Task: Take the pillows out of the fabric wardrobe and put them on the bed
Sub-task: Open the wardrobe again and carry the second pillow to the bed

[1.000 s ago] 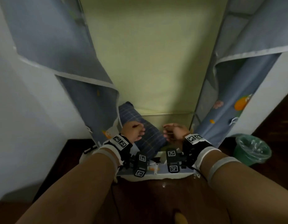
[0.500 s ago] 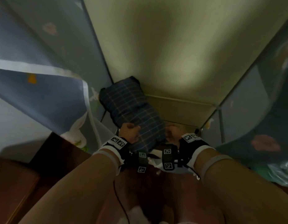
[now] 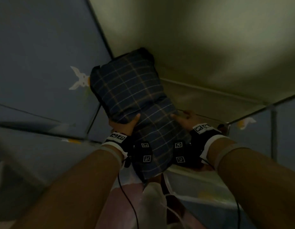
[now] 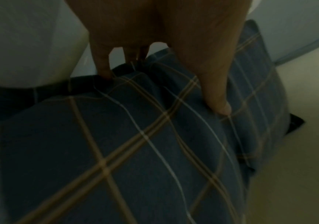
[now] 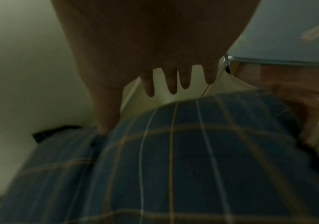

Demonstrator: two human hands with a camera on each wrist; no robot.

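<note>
A dark blue plaid pillow (image 3: 135,103) stands on end inside the fabric wardrobe (image 3: 44,63), leaning toward its left back corner. My left hand (image 3: 125,124) grips the pillow's left side; in the left wrist view the thumb (image 4: 218,98) digs into the pillow (image 4: 135,151) and the fingers (image 4: 103,68) curl over its edge. My right hand (image 3: 184,119) presses on the right side. In the right wrist view its thumb (image 5: 106,121) sinks into the pillow (image 5: 174,166), while its straight, spread fingers (image 5: 174,84) reach past the edge.
The wardrobe's yellow-green back panel (image 3: 209,47) is close behind the pillow. A metal frame pole (image 3: 274,129) stands at the right, and the pale front lip (image 3: 201,177) of the wardrobe floor lies below my wrists. A black cable (image 3: 126,195) hangs from my left wrist.
My view has moved closer into the wardrobe. The pillow has risen and come toward me, and my hands now sit on either side of it.
</note>
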